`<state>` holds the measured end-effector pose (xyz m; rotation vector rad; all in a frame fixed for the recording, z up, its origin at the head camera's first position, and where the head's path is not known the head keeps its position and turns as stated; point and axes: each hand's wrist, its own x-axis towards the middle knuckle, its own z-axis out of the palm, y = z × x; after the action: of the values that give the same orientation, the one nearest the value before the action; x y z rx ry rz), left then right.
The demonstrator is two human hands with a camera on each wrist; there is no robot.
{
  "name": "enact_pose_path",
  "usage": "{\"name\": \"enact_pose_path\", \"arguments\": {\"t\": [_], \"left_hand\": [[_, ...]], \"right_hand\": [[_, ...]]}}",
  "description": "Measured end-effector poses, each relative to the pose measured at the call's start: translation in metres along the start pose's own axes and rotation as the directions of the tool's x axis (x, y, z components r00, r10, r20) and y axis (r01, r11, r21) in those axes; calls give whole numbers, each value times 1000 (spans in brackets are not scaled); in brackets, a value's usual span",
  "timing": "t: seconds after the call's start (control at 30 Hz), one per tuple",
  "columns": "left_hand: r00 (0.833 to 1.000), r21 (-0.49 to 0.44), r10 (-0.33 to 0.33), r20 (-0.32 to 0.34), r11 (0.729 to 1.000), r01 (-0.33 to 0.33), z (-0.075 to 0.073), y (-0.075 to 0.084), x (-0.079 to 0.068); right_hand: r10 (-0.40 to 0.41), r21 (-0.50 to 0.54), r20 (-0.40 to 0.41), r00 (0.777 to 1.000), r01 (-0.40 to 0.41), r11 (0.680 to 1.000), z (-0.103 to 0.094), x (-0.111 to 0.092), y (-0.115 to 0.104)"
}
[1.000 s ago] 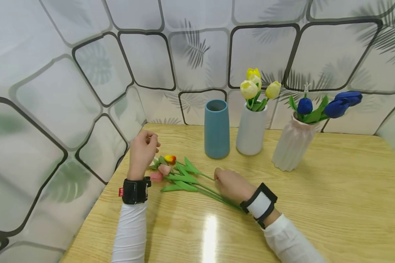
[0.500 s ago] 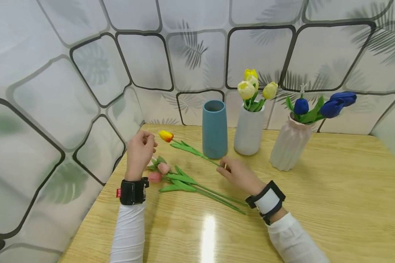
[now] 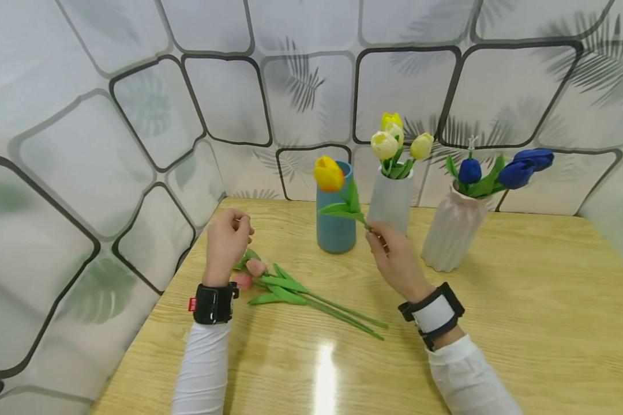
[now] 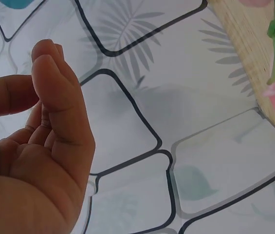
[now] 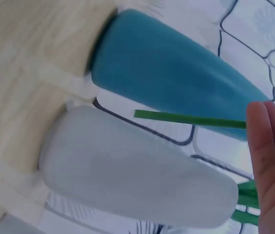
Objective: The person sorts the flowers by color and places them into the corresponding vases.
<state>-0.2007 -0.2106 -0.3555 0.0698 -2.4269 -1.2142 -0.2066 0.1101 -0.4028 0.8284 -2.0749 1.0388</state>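
Observation:
My right hand [image 3: 397,259] pinches the green stem [image 5: 191,119] of a yellow-orange artificial tulip [image 3: 329,174]. The bloom overlaps the blue vase [image 3: 335,236] in the head view, and the bare stem end shows between the blue and white vases in the right wrist view. My left hand [image 3: 227,245] hovers at the left with loosely curled fingers and holds nothing. Beneath and beside it, pink tulips [image 3: 256,267] lie on the table, green leaves [image 3: 285,282] and stems pointing right. Part of their heads is hidden behind the left hand.
A white vase [image 3: 389,199] holds yellow and cream tulips [image 3: 383,145]. To its right, a ribbed pale pink vase [image 3: 450,236] holds blue tulips [image 3: 516,174]. A patterned wall covering [image 3: 301,86] rises behind and left of the wooden table [image 3: 524,323].
My right hand has lifted the yellow-orange tulip off the other tulips and carried it up and right, its bloom now before the blue vase. My left hand stays nearly in place.

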Motion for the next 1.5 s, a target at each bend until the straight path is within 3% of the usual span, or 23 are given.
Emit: {"name": "enact_pose_path", "arguments": {"t": [0.2,0.37,0.47,0.67,0.77,0.83,1.03,1.23,1.5], "left_hand": [[994,36,62,89,997,-66,23,6,-7],[967,68,155,201,983,-171,57,19,-19],[938,56,227,261,967,-250,79,32,-28],[848,-60,304,434,949,-310,131,56,-43],[830,-67,303,468,949,-309,155,68,-42],[836,-59,288,466,954,-295,169,77,-38],[892,-30,203,404,977,-209,199,103,-21],[937,35,172,304,981,-191,222,111,-6],[959,77,123,256,986,-147,234,112,-1]], "right_hand": [[-15,22,-146,989,19,1000,-21,8,-2],[-43,-15,-272,961,41,999,-39,18,-2],[-49,-69,-311,949,29,997,-46,26,-2],[-53,-160,-364,930,-7,987,-56,47,-4],[-48,-188,-366,929,-23,982,-60,60,-6],[-55,-213,-355,933,-23,977,-63,69,-7],[-80,-245,-337,938,-5,970,-70,91,-7],[-79,-197,-335,939,12,980,-72,104,-3],[-32,-188,-343,939,-35,982,-73,110,1]]}}
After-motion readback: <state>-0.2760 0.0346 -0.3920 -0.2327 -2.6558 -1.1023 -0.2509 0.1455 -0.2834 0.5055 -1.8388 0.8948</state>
